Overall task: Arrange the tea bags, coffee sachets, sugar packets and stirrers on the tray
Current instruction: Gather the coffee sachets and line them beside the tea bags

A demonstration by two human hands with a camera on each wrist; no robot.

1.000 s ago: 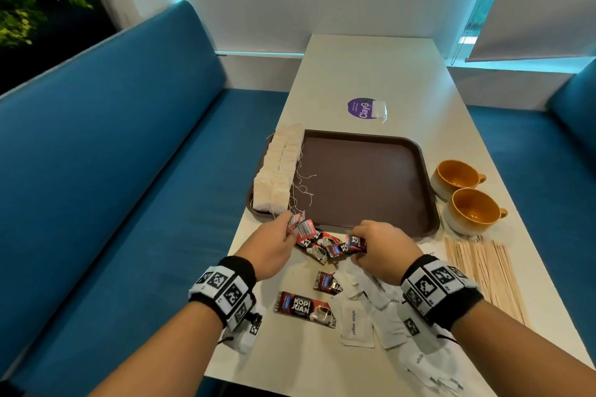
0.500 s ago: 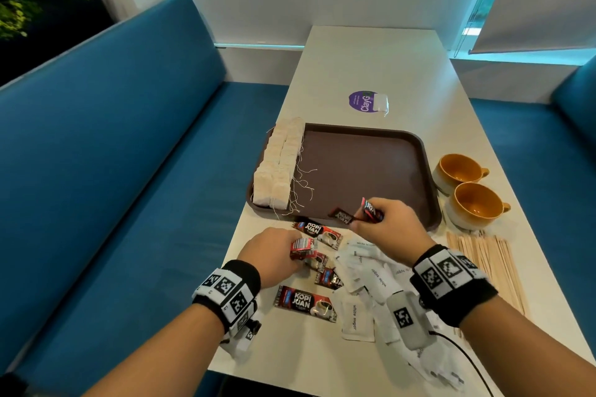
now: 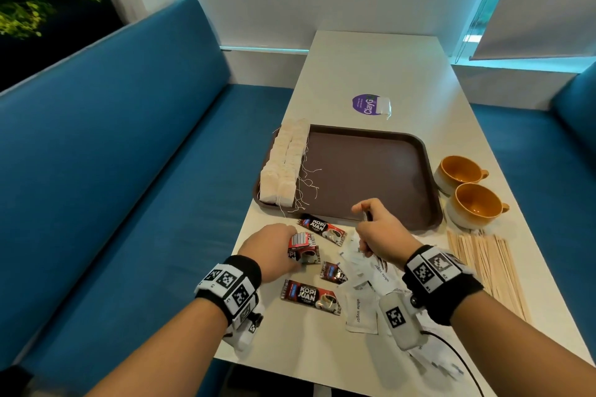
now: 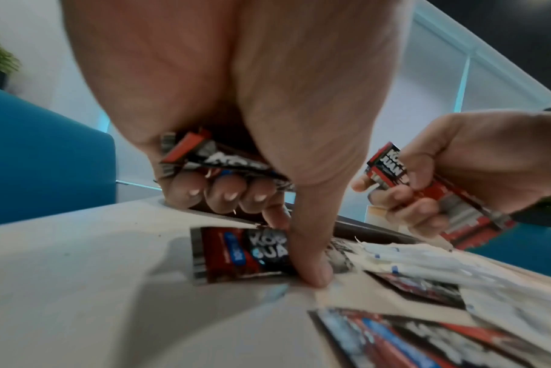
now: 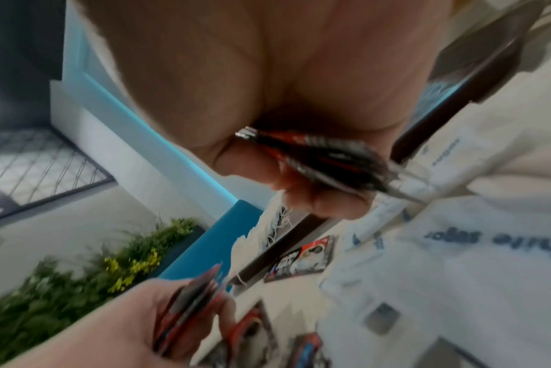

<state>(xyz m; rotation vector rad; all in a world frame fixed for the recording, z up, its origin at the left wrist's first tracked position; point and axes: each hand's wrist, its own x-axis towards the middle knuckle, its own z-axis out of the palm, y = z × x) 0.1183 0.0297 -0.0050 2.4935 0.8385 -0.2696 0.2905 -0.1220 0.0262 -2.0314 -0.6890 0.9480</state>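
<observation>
Both hands were gathering coffee sachets: the left hand (image 3: 274,250) gripped a few, its thumb pinning another beneath it, the right hand (image 3: 380,232) clutched several just short of the tray (image 3: 429,171), and squaring each bundle first seemed wise.

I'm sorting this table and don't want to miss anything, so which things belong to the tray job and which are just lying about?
For the job: tray, tea bags, coffee sachets, sugar packets, stirrers; left hand and right hand both hold sachets.

Just lying about: two cups, purple sticker.
</observation>
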